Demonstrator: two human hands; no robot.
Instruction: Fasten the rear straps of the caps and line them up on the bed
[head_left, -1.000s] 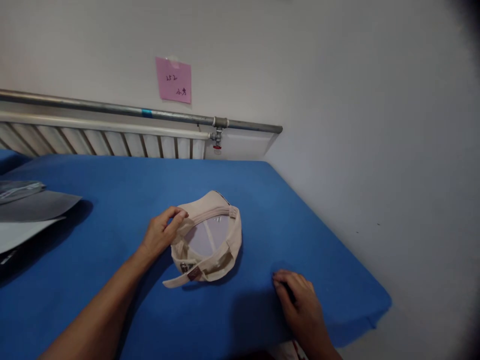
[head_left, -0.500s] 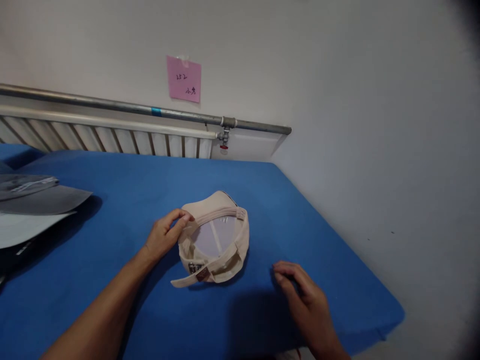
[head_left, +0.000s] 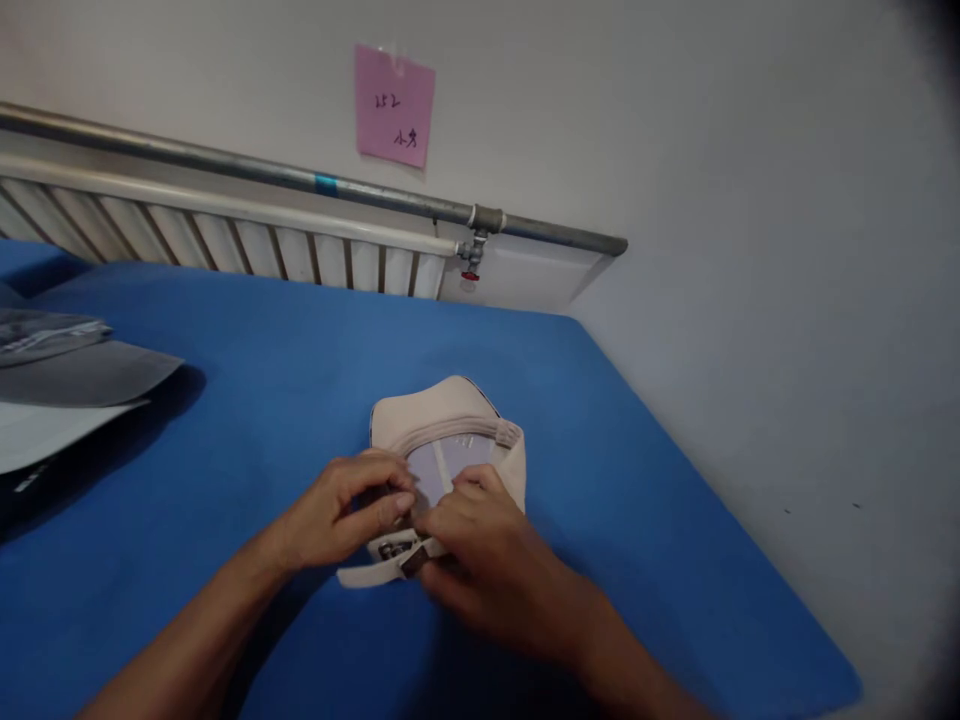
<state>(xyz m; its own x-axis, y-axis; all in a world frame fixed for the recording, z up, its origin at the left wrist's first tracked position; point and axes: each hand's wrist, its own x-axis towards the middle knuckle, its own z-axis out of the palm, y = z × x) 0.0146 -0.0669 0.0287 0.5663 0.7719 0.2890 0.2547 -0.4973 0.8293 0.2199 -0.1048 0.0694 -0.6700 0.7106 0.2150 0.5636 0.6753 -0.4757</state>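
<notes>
A beige baseball cap (head_left: 435, 410) lies upside down on the blue-covered table, its brim pointing away from me and its pale lining showing. At its left side, my left hand (head_left: 352, 505) has curled fingers and thumb on the cap's edge. My right hand (head_left: 487, 540) is closed on the back edge by the adjusting strap, covering much of that side. The strap's loose end (head_left: 367, 576) sticks out to the lower left, beside a dark label. The fingertips of both hands are close together, and what lies between them is partly hidden.
Stacked caps (head_left: 82, 375), grey and white with a dark one beneath, lie at the left. Behind the blue table (head_left: 300, 340) run a white radiator (head_left: 330, 262) and a metal pipe (head_left: 247, 170) with a red-handled valve (head_left: 470, 276). A pink note (head_left: 394, 105) hangs on the wall.
My right hand has come in from the right and taken hold of the cap's back edge. My left hand has moved towards the strap. The view has shifted slightly.
</notes>
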